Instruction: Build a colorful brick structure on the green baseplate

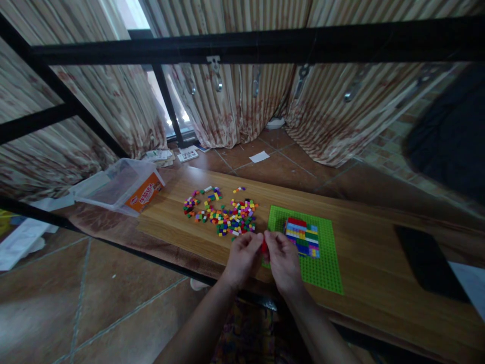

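Observation:
My left hand and my right hand meet near the table's front edge, fingertips closed on a small red toy brick between them. Partly under my right hand lies a green baseplate. On it sits a block of bricks in red, yellow, blue, white and other colours; my right hand hides its near left side. Just beyond my left hand, many loose coloured bricks are scattered over the wood.
A clear plastic bin with an orange label stands at the table's left end. On the right lies a flat black object, with a white sheet beside it. A black metal rail crosses in front of striped curtains.

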A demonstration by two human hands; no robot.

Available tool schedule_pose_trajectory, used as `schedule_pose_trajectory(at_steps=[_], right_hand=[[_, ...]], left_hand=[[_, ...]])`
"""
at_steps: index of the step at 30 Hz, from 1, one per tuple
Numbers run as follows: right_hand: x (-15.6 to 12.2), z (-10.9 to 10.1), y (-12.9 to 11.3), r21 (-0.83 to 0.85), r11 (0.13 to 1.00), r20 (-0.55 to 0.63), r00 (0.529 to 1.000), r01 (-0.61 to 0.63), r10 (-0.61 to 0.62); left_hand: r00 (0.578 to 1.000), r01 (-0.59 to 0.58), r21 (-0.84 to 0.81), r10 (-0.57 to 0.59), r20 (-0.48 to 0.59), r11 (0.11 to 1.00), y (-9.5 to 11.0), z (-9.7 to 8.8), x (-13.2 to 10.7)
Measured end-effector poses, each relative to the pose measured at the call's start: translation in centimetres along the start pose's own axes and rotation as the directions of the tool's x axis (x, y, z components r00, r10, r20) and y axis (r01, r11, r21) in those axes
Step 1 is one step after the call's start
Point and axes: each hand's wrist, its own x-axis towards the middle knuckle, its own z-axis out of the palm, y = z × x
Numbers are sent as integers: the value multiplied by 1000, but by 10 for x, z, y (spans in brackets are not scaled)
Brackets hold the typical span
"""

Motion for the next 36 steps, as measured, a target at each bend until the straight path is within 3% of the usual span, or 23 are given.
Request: schedule_pose_trajectory(at_steps=[4,9,12,15,18,22,26,28,31,36], right_hand=[[1,-3,1,-90,994,16,998,66,-65],[-5,-4,-4,29,999,98,995,-38,35],[-9,-13,-10,95,994,106,993,-60,50],[-11,-31,-13,112,991,82,995,-67,58],[-12,-53,-14,129,991,16,999,-34,32],[-12,-78,-16,47,999,-42,999,-1,2],[-7,-98,-14,-96,994,-161,985,42,-57],[-3,-108,-10,-173,982,-218,969,79,-116],[5,-117,-3,-308,943,-211,958,125,-196],[23,-114,7,-411,889,-136,950,205,-282]], left_hand=[[988,-153,183,156,-1,971,-2,-1,-3],[998,-55,95,58,-33,994,1,-2,-5],[987,-63,115,79,-141,991,10,-15,8],[945,-142,313,223,-239,939,26,-39,36],[882,-188,581,396,-255,792,46,-62,69],[876,-105,873,460,-146,476,67,-75,102],[887,-89,956,459,-53,281,76,-73,114],[898,-80,989,440,17,125,76,-71,115],[910,-86,995,403,100,-53,73,-71,113],[910,-116,978,375,175,-175,69,-70,108]])
